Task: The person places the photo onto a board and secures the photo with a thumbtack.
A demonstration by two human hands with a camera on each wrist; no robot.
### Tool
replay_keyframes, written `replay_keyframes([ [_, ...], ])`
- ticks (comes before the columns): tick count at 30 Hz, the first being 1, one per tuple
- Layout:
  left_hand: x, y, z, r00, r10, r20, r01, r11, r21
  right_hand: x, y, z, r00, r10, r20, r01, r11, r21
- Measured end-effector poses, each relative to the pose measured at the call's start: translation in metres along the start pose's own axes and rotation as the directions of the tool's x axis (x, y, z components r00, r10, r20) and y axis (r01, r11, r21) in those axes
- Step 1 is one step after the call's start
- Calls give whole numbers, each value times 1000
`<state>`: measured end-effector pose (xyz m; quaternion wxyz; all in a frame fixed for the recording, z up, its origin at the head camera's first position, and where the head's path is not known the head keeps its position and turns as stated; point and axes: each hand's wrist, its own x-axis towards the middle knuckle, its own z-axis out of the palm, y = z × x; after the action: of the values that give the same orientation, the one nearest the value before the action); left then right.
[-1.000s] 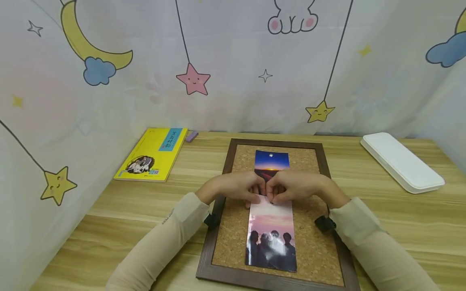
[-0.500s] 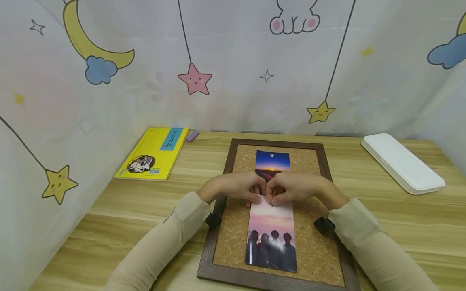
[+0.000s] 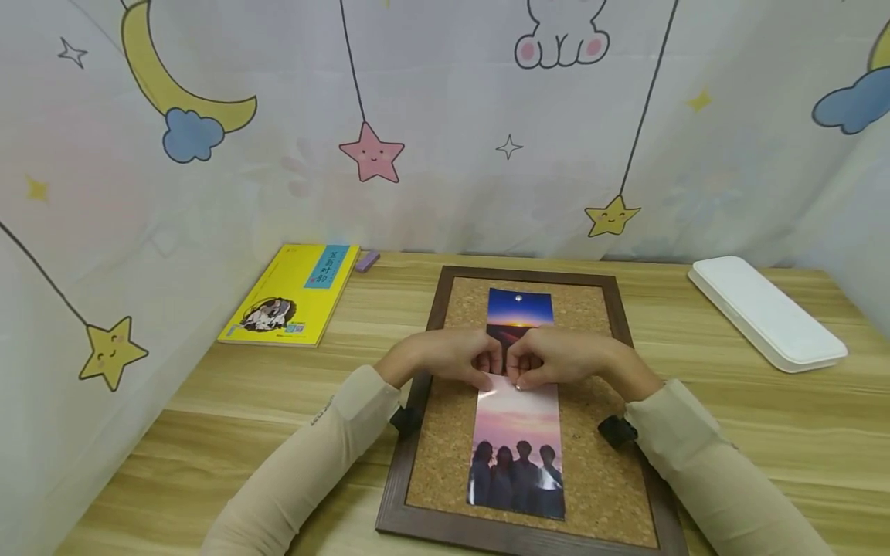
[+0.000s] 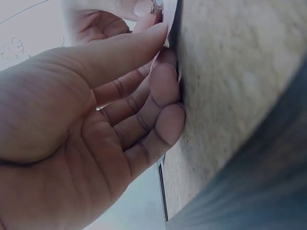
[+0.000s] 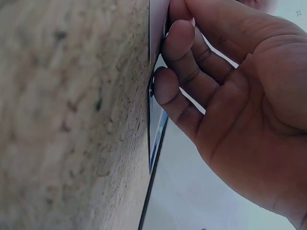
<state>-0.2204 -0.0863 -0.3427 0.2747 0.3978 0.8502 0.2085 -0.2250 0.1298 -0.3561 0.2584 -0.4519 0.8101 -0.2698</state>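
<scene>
A pink-sky photo card [image 3: 518,455] with dark figures lies on the framed cork board [image 3: 445,455], below a blue sunset card [image 3: 520,310] held by a silver pin [image 3: 518,298]. My left hand [image 3: 452,354] pinches the pink card's top edge, its thumb on the front. In the left wrist view, the fingertips of that hand [image 4: 91,105] are against the card and cork. Beside it, my right hand [image 3: 566,355] pinches a small metal pushpin [image 4: 157,7] at the pink card's top. From the right wrist [image 5: 240,91], curled fingers hide the pin.
A yellow book [image 3: 292,293] lies at the back left, with a purple eraser-like block [image 3: 367,261] beside it. A white case [image 3: 768,313] sits on the right of the wooden table [image 3: 292,432]. A patterned curtain [image 3: 431,193] hangs behind.
The pink card's lower end has shifted slightly left. A small gap has opened between the fingertips of my two hands. Both hands otherwise stay at the card's top edge.
</scene>
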Motion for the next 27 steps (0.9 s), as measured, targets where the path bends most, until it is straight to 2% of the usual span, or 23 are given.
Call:
replay_keyframes([
  [12,-3,-4,-2,1000,-8,20,8,1000,6,1,-2,1,999,39,-12,-39,999,-4],
  [27,-4,-9,-3,1000,6,20,-5,999,-41,2,-6,6,998,69,1,-69,998,4],
])
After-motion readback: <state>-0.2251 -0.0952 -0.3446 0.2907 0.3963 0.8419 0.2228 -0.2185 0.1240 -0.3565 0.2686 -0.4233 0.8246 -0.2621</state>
